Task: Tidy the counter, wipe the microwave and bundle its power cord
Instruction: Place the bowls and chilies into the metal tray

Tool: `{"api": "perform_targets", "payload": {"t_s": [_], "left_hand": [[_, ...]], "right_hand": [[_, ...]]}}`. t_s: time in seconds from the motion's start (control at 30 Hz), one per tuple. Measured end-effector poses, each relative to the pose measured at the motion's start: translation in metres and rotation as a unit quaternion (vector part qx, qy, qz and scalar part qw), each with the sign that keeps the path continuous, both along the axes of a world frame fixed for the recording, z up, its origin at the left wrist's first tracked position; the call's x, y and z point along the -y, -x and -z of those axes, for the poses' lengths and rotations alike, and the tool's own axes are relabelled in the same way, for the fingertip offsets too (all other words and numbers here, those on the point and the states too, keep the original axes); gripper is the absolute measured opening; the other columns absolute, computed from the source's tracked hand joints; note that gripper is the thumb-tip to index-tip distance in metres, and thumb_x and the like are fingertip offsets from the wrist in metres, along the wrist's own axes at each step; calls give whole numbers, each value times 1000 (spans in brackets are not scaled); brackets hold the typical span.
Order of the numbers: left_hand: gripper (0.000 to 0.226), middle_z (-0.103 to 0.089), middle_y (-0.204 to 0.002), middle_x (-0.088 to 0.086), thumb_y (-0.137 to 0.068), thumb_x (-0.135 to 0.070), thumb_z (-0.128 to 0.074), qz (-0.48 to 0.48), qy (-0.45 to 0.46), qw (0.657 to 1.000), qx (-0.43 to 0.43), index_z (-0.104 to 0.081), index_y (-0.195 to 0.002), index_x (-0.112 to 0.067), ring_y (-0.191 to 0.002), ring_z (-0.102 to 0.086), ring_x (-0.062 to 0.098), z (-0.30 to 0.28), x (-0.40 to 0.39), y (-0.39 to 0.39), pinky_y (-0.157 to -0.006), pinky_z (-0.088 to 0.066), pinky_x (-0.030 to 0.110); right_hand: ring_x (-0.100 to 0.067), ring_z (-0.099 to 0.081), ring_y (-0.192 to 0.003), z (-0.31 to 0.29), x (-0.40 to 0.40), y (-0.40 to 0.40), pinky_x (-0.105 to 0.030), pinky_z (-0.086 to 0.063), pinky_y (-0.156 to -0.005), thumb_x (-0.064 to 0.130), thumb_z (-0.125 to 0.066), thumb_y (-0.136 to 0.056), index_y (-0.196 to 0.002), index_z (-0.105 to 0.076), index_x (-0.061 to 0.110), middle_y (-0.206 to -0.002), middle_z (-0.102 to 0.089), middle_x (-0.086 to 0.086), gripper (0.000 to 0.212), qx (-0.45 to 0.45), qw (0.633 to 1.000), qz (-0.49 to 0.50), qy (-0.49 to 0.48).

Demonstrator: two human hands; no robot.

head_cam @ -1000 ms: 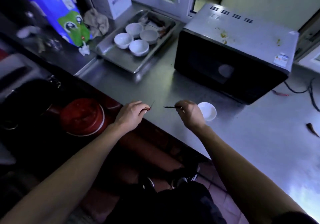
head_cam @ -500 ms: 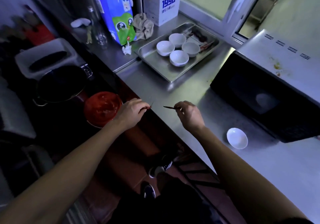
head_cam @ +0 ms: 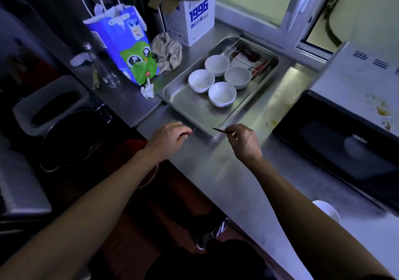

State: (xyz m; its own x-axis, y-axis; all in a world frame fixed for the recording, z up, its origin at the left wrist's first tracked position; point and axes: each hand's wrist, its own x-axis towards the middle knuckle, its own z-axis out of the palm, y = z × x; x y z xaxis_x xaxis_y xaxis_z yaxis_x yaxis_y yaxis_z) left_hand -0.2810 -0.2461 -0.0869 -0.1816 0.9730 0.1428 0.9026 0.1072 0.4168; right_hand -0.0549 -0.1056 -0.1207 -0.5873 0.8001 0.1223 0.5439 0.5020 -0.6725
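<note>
Left hand point(head_cam: 167, 138) pinches a thin red scrap point(head_cam: 188, 133). Right hand point(head_cam: 245, 140) pinches a dark sliver point(head_cam: 220, 130). Both hover over the surface point(head_cam: 226, 171) at the near edge of the tray point(head_cam: 185, 104).

I'm looking at a kitchen, dim, probably a small commercial or shared one. Evidence: long stainless steel surface point(head_cam: 226, 171) with a metal tray point(head_cam: 185, 104) carrying four white bowls point(head_cam: 222, 93); a black-door microwave point(head_cam: 345, 141) with food stains on its top; a dark pot point(head_cam: 71, 137) and a red basin point(head_cam: 133, 150) down at the left, below the surface. Also a crumpled rag point(head_cam: 167, 51), a blue paper bag point(head_cam: 127, 42) and a white "1996" carton point(head_cam: 192, 20) at the back, by a window point(head_cam: 259, 3).
</note>
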Motion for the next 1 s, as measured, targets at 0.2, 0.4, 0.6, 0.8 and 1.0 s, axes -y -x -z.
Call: {"api": "perform_targets", "payload": {"t_s": [0.2, 0.4, 0.6, 0.8, 1.0], "left_hand": [[17, -70, -97, -1, -87, -15, -62, 45, -2, 999, 8, -71, -101, -16, -91, -65, 23, 5, -57, 26, -79, -53, 38], [17, -71, -97, -1, -88, -11, -64, 91, -2, 996, 8, -71, -103, -17, -89, -66, 23, 1, -115, 40, -75, -54, 36], [18, -71, -100, -4, -88, -12, -67, 140, 16, 990, 16, -72, -103, -18, -92, -66, 21, 10, -180, 52, -75, -54, 34], [20, -73, -104, -1, -90, -10, -65, 224, 8, 974, 32, -73, -108, -14, -97, -65, 18, 16, -264, 81, -82, -52, 30], [17, -72, -102, -3, -92, -17, -64, 266, 16, 963, 44, -73, -106, -19, -96, -64, 18, 28, -334, 113, -79, -54, 36]], "right_hand": [[-24, -66, -79, -9, -43, 11, -30, -50, -72, 5, -64, -87, -101, -74, 11, -97, -72, -9, 18, -14, 999, 32, 13], [-21, -65, -76, -8, -79, 4, -35, -54, -74, 7, -66, -85, -98, -75, 13, -92, -71, -6, 17, -16, 997, 81, -3], [-22, -65, -78, -3, -101, 6, -34, -54, -75, 6, -66, -85, -100, -74, 12, -92, -71, -7, 18, -5, 991, 134, -4], [-25, -65, -79, -1, -129, 32, -40, -54, -73, 7, -67, -84, -98, -74, 10, -91, -71, -9, 16, 24, 979, 202, -8], [-27, -66, -82, -4, -163, 75, -45, -56, -74, 7, -66, -85, -98, -74, 9, -93, -72, -9, 15, 33, 967, 253, 11]]}}
